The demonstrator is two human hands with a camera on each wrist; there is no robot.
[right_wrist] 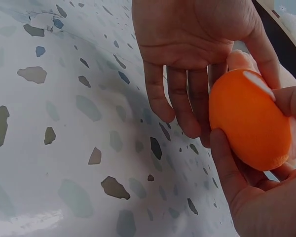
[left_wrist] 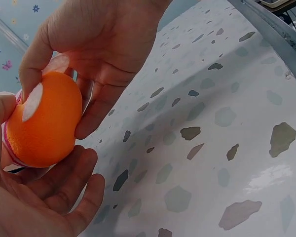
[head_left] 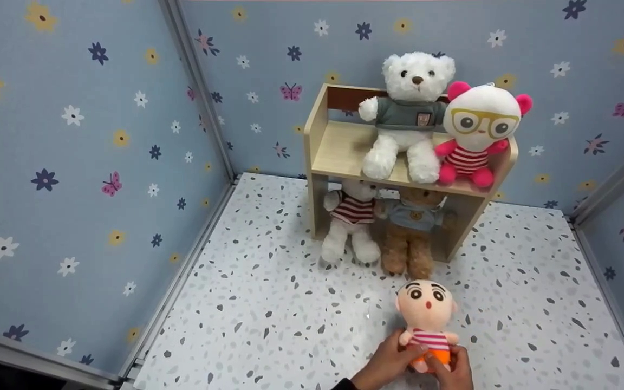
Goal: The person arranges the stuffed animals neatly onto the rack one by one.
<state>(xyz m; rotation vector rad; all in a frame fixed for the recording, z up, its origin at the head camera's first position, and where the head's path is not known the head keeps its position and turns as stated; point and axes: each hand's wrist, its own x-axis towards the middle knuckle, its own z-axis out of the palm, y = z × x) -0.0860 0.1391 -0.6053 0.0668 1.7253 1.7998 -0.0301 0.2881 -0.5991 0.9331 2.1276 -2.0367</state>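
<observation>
A plush boy doll (head_left: 426,317) with a round head, a pink-striped top and orange shorts is held upright, facing me, in front of the shelf. My left hand (head_left: 385,360) grips its lower body from the left, with the thumb across the front. From the other side my right hand (head_left: 455,371) grips it too, its thumb pressing on the shorts. Both wrist views show the rounded orange seat of the doll (left_wrist: 47,123) (right_wrist: 251,123) between the two hands, fingers curved around its sides. The doll's head is hidden in those views.
A small wooden shelf (head_left: 339,146) stands by the back wall. On its upper level sit a white bear (head_left: 409,116) in a green shirt and a pink panda (head_left: 482,124) with glasses. Below are a white bear (head_left: 352,222) in stripes and a brown bear (head_left: 412,227).
</observation>
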